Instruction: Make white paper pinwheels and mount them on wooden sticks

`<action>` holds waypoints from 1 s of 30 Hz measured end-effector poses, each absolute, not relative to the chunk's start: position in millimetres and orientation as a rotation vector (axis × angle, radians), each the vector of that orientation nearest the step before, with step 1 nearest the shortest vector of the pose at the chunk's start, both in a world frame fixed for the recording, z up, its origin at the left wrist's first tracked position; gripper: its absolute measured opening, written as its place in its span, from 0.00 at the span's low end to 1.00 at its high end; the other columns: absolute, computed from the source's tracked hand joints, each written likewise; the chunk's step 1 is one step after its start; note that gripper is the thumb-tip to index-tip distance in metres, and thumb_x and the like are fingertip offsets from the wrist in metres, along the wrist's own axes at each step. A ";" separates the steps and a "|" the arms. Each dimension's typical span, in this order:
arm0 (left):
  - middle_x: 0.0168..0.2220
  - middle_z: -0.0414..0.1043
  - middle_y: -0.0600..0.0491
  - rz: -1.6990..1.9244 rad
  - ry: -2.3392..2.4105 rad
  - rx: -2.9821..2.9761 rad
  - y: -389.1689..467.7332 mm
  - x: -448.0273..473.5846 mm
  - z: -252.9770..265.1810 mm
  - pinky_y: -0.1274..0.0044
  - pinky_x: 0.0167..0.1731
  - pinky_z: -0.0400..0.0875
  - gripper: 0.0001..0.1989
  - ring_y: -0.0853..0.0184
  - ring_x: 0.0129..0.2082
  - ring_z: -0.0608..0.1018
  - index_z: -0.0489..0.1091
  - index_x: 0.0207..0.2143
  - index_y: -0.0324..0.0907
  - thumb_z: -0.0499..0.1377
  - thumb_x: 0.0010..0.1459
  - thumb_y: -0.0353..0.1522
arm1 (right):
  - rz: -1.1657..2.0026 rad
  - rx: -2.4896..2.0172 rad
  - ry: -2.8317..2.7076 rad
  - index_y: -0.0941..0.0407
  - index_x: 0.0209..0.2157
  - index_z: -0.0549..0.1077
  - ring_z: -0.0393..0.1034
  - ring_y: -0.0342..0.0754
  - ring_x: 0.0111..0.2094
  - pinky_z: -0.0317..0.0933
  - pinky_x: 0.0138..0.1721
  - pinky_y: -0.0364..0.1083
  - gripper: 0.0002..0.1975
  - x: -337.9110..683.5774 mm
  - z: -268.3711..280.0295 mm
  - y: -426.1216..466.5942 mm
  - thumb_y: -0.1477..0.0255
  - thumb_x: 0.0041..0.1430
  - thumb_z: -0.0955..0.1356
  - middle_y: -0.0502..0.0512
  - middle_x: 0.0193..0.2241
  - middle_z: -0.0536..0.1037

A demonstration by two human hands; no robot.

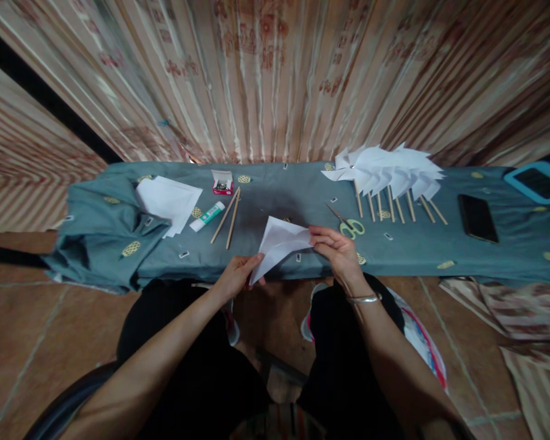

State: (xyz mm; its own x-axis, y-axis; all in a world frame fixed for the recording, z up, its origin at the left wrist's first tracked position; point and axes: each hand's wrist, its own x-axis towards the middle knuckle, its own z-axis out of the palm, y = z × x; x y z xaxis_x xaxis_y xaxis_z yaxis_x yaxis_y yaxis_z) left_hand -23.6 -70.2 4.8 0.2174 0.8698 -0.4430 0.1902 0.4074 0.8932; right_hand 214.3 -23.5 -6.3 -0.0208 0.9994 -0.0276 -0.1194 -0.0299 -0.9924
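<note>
Between my two hands a white sheet of paper (279,241) is held up over the table's near edge, creased and bent. My left hand (239,275) pinches its lower left corner, thumb on top. At the right corner, my right hand (334,244) grips the paper between thumb and fingers. Green-handled scissors (351,227) lie just beyond my right hand. To the left are two wooden sticks (233,220), a glue stick (208,217) and a small red and white box (222,183) of metal bits. A stack of white paper (172,201) rests farther left.
Several white paper pinwheels (394,171) on wooden sticks lie overlapping at the back right. Beyond them are a black phone (478,218) and a blue-framed device (538,183). A grey-green cloth (421,260) covers the narrow table, bunched at its left end. A patterned curtain (266,79) hangs behind.
</note>
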 end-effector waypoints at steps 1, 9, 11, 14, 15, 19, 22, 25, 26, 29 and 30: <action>0.09 0.61 0.54 0.634 1.273 1.070 -69.6 -21.7 5.4 0.80 0.15 0.52 0.33 0.74 0.11 0.61 0.72 0.15 0.38 0.55 0.47 0.59 | 1.286 -1.122 -1.108 0.54 0.36 0.80 0.72 0.44 0.29 0.65 0.42 0.47 0.15 214.5 -5.2 -22.8 0.74 0.41 0.73 0.47 0.24 0.80; 0.15 0.69 0.54 0.764 1.193 0.892 -64.7 -6.2 8.5 0.81 0.18 0.52 0.21 0.75 0.16 0.62 0.78 0.22 0.37 0.69 0.37 0.48 | 1.150 -1.068 -1.095 0.54 0.36 0.80 0.74 0.46 0.30 0.66 0.39 0.46 0.14 217.7 -1.0 -13.6 0.75 0.42 0.72 0.50 0.26 0.81; 0.17 0.72 0.53 0.796 1.226 0.818 -63.6 -2.7 8.7 0.80 0.20 0.56 0.20 0.74 0.17 0.66 0.77 0.20 0.37 0.72 0.33 0.45 | 1.065 -1.059 -1.116 0.54 0.39 0.79 0.77 0.49 0.38 0.66 0.44 0.48 0.15 222.9 -3.2 -10.5 0.74 0.45 0.71 0.53 0.33 0.83; 0.22 0.77 0.50 0.902 1.242 0.730 -58.4 1.1 9.5 0.78 0.24 0.64 0.19 0.69 0.21 0.72 0.78 0.21 0.37 0.73 0.30 0.43 | 0.802 -1.156 -1.139 0.55 0.42 0.78 0.76 0.52 0.46 0.65 0.51 0.52 0.15 240.4 -8.7 -5.7 0.72 0.50 0.69 0.58 0.43 0.82; 0.23 0.78 0.50 0.950 1.249 0.719 -55.4 1.9 9.8 0.77 0.26 0.66 0.20 0.68 0.22 0.73 0.78 0.22 0.37 0.74 0.30 0.42 | 0.677 -1.244 -1.168 0.56 0.43 0.78 0.75 0.53 0.46 0.65 0.51 0.53 0.16 248.7 -10.8 -4.4 0.71 0.52 0.68 0.59 0.44 0.81; 0.23 0.78 0.52 1.150 1.296 0.729 -39.1 3.6 9.2 0.76 0.27 0.68 0.20 0.68 0.23 0.74 0.79 0.23 0.38 0.74 0.28 0.42 | 0.254 -1.667 -1.446 0.58 0.46 0.76 0.74 0.56 0.48 0.64 0.52 0.56 0.17 282.2 -17.4 -1.7 0.71 0.57 0.63 0.63 0.47 0.80; 0.23 0.77 0.52 1.232 1.323 0.743 -27.4 6.4 6.5 0.76 0.26 0.68 0.21 0.68 0.22 0.73 0.78 0.23 0.38 0.74 0.27 0.42 | 0.142 -1.908 -1.701 0.61 0.47 0.76 0.73 0.58 0.49 0.63 0.53 0.55 0.18 293.7 -18.9 -1.4 0.74 0.57 0.63 0.67 0.47 0.79; 0.22 0.77 0.52 1.277 1.334 0.743 -18.9 11.1 3.0 0.76 0.25 0.67 0.21 0.68 0.22 0.73 0.78 0.23 0.37 0.74 0.26 0.42 | 0.041 -2.045 -1.886 0.64 0.50 0.74 0.73 0.59 0.49 0.62 0.53 0.54 0.19 289.4 -15.8 -1.4 0.76 0.59 0.62 0.70 0.46 0.79; 0.22 0.77 0.52 1.287 1.324 0.746 -16.8 12.8 2.0 0.76 0.25 0.67 0.21 0.68 0.22 0.73 0.78 0.23 0.37 0.74 0.27 0.42 | -0.001 -2.079 -1.921 0.65 0.51 0.74 0.73 0.60 0.48 0.62 0.53 0.54 0.19 285.6 -13.8 -1.1 0.76 0.60 0.62 0.70 0.46 0.79; 0.23 0.77 0.52 1.325 1.274 0.742 -12.8 17.7 1.6 0.76 0.27 0.68 0.20 0.68 0.23 0.74 0.78 0.23 0.37 0.74 0.28 0.41 | -0.053 -2.182 -1.973 0.66 0.56 0.69 0.74 0.60 0.46 0.63 0.49 0.53 0.22 273.5 -5.3 1.3 0.75 0.62 0.61 0.72 0.44 0.79; 0.22 0.77 0.52 1.339 1.256 0.722 -12.5 19.1 2.6 0.76 0.27 0.68 0.20 0.68 0.22 0.74 0.78 0.23 0.36 0.74 0.28 0.41 | -0.048 -2.213 -1.979 0.66 0.58 0.67 0.74 0.60 0.46 0.64 0.47 0.52 0.23 270.3 -2.3 2.6 0.75 0.62 0.61 0.73 0.44 0.79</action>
